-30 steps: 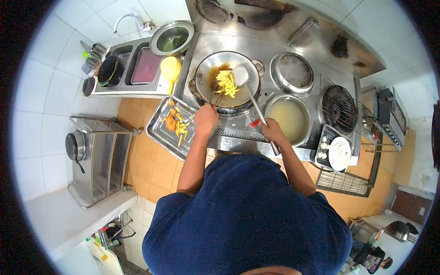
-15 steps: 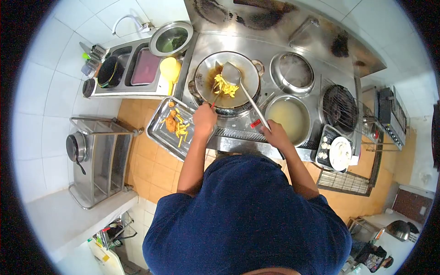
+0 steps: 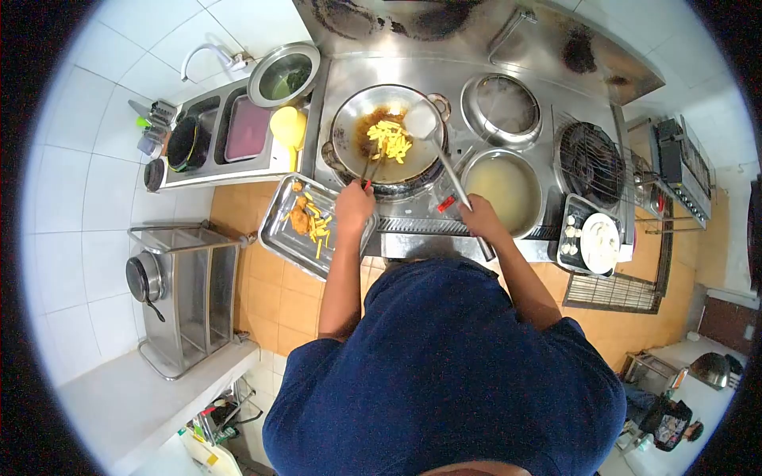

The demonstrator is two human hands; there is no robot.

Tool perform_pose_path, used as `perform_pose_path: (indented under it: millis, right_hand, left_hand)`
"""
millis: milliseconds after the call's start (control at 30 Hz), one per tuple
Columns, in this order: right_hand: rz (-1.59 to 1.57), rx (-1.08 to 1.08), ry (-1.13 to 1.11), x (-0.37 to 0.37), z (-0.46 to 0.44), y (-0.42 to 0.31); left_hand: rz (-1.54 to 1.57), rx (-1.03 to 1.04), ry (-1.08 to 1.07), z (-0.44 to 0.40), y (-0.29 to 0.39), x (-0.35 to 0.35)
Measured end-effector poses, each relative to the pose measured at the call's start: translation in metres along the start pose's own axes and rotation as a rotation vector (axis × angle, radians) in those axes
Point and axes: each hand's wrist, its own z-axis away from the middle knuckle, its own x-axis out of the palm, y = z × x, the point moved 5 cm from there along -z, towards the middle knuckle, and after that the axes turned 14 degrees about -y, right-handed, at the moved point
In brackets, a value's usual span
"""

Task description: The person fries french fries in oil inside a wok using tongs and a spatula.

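Observation:
My left hand (image 3: 355, 208) is closed around metal tongs (image 3: 371, 168), whose tips reach into the wok (image 3: 343, 131). Yellow fries (image 3: 389, 141) lie heaped in the wok, with brown residue beside them. The long handle of a metal ladle (image 3: 449, 165) is gripped in my right hand (image 3: 482, 216). Its round head rests inside the wok, to the right of the fries. Just left of my left hand is a metal tray (image 3: 278, 226) holding fries and brown fried pieces (image 3: 300, 220). A pot of cloudy yellowish liquid (image 3: 500, 193) stands beside my right hand.
A lidded pot (image 3: 502, 109) and a grill rack (image 3: 591, 163) are on the stove. A tray with a white plate (image 3: 600, 243) sits at right. Left are sinks (image 3: 213, 119), a yellow container (image 3: 287, 127) and a metal cart (image 3: 186, 293). Another person (image 3: 667, 420) is far right.
The ladle's head has shifted right, off the fries, and its handle now extends below my right hand. The fries lie more spread out. My left hand stays on the tongs.

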Motion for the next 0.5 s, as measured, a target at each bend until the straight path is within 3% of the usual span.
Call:
perform_pose_path:
  millis: [133,233,500]
  right_hand:
    - [-0.473,0.058,-0.208,0.017,0.008,-0.018]
    - [-0.457,0.053,-0.203,0.011,0.017,-0.032]
    - [0.140,-0.094,-0.012,-0.008,0.033,-0.051]
  left_hand:
    - [0.039,-0.008,-0.013,0.003,0.008,0.000]
    - [0.042,0.009,0.012,0.000,0.004,0.001]
    - [0.052,0.052,0.075,0.010,0.002,-0.008]
